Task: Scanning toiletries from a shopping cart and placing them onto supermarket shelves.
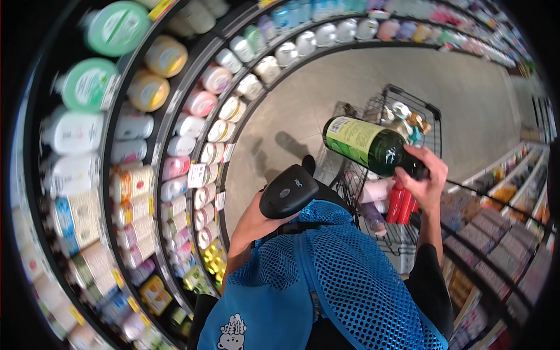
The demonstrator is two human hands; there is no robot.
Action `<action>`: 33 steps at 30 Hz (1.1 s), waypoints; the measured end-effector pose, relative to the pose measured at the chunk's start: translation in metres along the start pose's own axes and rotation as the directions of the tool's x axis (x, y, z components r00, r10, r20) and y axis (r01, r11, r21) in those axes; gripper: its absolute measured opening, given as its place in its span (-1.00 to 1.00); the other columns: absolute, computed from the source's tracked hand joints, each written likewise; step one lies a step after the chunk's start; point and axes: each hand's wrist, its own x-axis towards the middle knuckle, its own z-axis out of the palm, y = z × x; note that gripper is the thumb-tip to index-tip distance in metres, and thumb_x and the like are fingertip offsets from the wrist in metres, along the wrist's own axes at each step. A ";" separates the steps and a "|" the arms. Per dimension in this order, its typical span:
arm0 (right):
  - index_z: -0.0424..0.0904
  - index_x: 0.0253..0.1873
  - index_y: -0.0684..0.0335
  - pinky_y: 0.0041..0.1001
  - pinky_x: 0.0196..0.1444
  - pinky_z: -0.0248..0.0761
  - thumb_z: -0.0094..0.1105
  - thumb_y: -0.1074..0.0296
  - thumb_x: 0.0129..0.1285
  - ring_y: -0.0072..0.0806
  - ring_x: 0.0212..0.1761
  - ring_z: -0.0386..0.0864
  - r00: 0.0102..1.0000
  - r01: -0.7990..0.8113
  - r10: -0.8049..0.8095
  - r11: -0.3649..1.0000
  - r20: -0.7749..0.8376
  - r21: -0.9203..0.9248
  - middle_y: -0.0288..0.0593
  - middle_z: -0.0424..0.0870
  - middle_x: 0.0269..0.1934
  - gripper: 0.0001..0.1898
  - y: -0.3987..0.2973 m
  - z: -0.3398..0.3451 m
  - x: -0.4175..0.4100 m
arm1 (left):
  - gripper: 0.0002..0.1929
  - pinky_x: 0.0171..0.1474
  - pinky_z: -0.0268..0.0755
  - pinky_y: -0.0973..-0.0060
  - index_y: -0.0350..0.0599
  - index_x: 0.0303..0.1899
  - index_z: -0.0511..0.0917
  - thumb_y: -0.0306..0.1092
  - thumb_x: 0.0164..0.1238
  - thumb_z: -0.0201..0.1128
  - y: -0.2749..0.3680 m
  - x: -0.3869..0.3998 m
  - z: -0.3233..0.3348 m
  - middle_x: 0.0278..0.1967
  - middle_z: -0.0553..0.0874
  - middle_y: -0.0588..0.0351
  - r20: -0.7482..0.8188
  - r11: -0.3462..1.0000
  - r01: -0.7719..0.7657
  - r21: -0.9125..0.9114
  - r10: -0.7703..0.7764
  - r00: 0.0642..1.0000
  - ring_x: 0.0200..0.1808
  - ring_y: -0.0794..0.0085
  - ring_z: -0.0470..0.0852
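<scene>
My right hand (426, 175) grips a dark green bottle (391, 151) by its neck end. The bottle lies nearly level in the air, its yellow-green label and barcode turned up towards me. Under it stands a black wire shopping cart (433, 140), and the bottle hides part of it. In the cart are red bottles (398, 203), a pink bottle (376, 191) and a purple bottle (372, 217). My left hand (258, 218) holds a black handheld barcode scanner (288, 192) in front of my blue mesh vest (345, 271). The scanner covers most of those fingers.
Curving along my left are black shelves (164, 144) with several tiers of bottles, among them green pump bottles (89, 85) and yellow ones (148, 89). Grey floor (284, 113) lies between shelves and cart. At the right are low display racks (494, 236) of packaged goods.
</scene>
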 end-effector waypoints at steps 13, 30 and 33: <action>0.59 -0.30 0.41 -0.48 -0.53 0.36 0.39 0.17 -0.15 -0.33 -0.59 0.55 0.700 0.192 -0.590 0.699 0.403 0.689 -0.07 0.62 -0.50 -0.60 -0.019 0.034 0.104 | -0.59 -0.20 0.43 0.44 -0.39 -0.19 0.51 -0.27 -0.04 0.35 -0.014 -0.069 -0.060 -0.29 0.66 -0.08 0.391 0.998 -0.029 0.056 0.005 0.920 -0.32 0.39 0.59; 0.58 -0.36 0.30 -0.46 -0.55 0.19 0.39 -0.05 -0.20 -0.37 -0.69 0.41 0.429 0.441 -0.790 0.606 0.438 0.662 -0.23 0.44 -0.69 -0.52 -0.186 0.116 0.071 | -0.74 -0.41 0.39 0.36 -0.34 -0.32 0.52 -0.40 -0.02 0.36 -0.084 -0.228 -0.058 -0.49 0.63 -0.08 -0.169 0.980 -0.198 -0.029 0.191 0.967 -0.48 0.44 0.55; 0.57 -0.36 0.29 -0.48 -0.57 0.13 0.35 -0.03 -0.24 -0.42 -0.68 0.37 0.333 0.625 -0.836 0.543 0.437 0.561 -0.25 0.39 -0.69 -0.53 -0.240 0.139 0.044 | -0.72 -0.35 0.40 0.37 -0.37 -0.32 0.54 -0.45 -0.12 0.34 -0.115 -0.288 -0.063 -0.48 0.64 -0.03 -0.287 0.981 -0.189 -0.053 0.166 0.943 -0.47 0.37 0.56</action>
